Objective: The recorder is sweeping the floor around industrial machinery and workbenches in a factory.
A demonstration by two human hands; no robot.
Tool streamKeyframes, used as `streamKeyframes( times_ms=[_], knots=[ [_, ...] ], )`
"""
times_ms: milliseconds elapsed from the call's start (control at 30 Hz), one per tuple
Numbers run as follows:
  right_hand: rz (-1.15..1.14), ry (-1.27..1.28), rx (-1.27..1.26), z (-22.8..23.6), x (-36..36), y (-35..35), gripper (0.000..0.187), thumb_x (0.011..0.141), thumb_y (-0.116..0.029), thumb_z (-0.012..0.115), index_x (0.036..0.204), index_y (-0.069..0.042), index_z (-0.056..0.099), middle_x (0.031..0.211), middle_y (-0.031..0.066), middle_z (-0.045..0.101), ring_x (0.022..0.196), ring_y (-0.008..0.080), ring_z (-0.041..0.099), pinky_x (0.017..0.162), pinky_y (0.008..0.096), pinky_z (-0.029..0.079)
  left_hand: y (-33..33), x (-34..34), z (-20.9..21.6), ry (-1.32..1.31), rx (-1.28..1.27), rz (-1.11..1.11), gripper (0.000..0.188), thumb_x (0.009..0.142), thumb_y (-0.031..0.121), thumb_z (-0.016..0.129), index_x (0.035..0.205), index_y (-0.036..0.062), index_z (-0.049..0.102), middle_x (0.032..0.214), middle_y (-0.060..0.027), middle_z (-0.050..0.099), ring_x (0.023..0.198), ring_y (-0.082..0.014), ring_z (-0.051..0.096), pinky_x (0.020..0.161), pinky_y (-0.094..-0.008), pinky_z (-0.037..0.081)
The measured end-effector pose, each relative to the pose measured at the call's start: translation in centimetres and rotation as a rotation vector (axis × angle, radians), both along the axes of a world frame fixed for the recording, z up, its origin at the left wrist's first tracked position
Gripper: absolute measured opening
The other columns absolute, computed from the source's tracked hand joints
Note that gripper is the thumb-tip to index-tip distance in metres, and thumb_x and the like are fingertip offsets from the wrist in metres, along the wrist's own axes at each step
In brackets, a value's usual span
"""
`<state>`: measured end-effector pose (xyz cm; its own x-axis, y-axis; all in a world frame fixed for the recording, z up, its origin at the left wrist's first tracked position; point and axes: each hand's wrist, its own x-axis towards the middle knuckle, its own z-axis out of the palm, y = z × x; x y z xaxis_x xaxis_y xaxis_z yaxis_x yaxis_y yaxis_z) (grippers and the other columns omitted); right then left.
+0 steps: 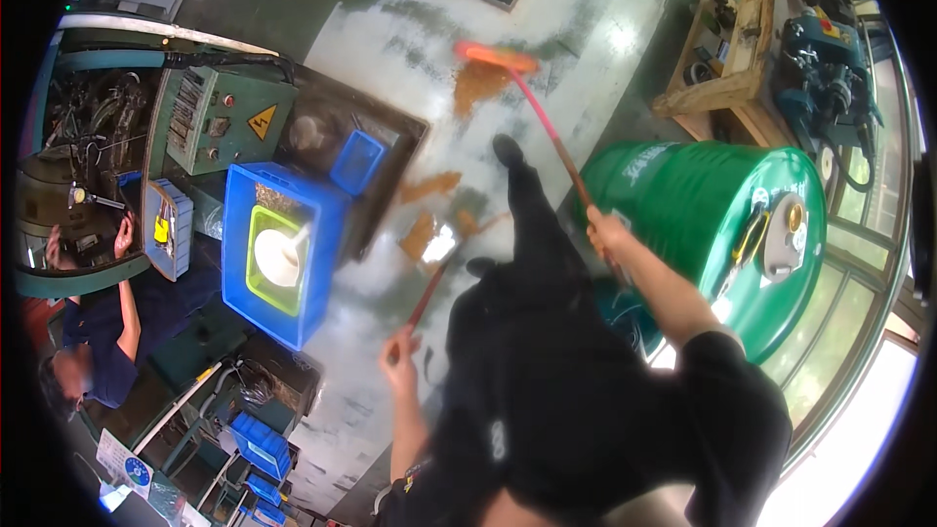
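My right hand [607,232] is closed around the handle of a broom [547,122]. Its pink and brown stick runs away from me to a wide orange head [498,57], smeared by motion, on the floor beside a patch of brown granules [480,86]. Lower on the left, my left hand [398,346] grips a dark red stick [427,298]. That stick slants up to a bright, shiny patch [439,244] at floor level; what sort of tool it belongs to is unclear. More brown material [431,185] lies scattered around there.
A large green drum [673,185] lies on its side to my right, near a wooden bench [737,68]. On the left are a blue crate [259,307] and a green machine cabinet [234,137] with an electrical warning sign. Another person [107,332] works at the machine.
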<state>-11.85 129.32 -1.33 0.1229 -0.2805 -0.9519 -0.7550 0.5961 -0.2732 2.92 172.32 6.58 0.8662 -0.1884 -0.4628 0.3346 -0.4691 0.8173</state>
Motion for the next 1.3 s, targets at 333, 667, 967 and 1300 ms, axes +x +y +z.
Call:
streamKeyframes(
  times_ms=[333,667,967,1300],
  knots=[
    [0.124,-0.055,-0.086,-3.4,5.7,-1.6,0.057,0.092,-0.045,0.039,0.052,-0.004,0.043,0.043,0.0071,0.038,0.032,0.021,0.039,0.033,0.0372,0.032,-0.4,-1.4,1.0,0.07,-0.044,0.13,0.019,0.089,0.017,0.058,0.091,-0.0015,0.061,0.097,-0.0138,0.063,0.077,-0.0205,0.062,0.069,-0.0312,0.053],
    [0.799,-0.076,-0.59,-4.8,16.9,-11.8,0.067,0.088,-0.055,0.04,0.072,0.007,0.058,0.062,0.0217,0.059,0.052,0.0329,0.06,0.049,0.0427,0.047,-5.9,-1.8,1.8,0.096,-0.012,0.345,0.02,0.089,0.02,0.059,0.087,-0.0004,0.061,0.087,-0.0076,0.063,0.071,-0.0135,0.059,0.063,-0.0239,0.048],
    [1.3,-0.217,-0.757,-14.8,33.9,-23.6,0.054,0.087,-0.046,0.04,0.093,0.003,0.061,0.086,0.023,0.063,0.08,0.0358,0.063,0.067,0.0441,0.051,-9.0,-2.2,1.3,0.241,0.065,0.361,0.019,0.088,0.019,0.06,0.089,0.0002,0.059,0.099,-0.0123,0.063,0.08,-0.0209,0.063,0.068,-0.0324,0.054],
    [0.591,0.174,-0.358,-11.8,8.5,-9.7,0.064,0.089,-0.05,0.033,0.084,0.008,0.058,0.068,0.0217,0.058,0.051,0.0309,0.058,0.047,0.0424,0.046,-5.1,-2.3,0.3,0.158,0.006,0.244,0.018,0.088,0.017,0.06,0.087,-0.0007,0.062,0.092,-0.009,0.065,0.073,-0.0142,0.059,0.068,-0.0282,0.049]
  ],
)
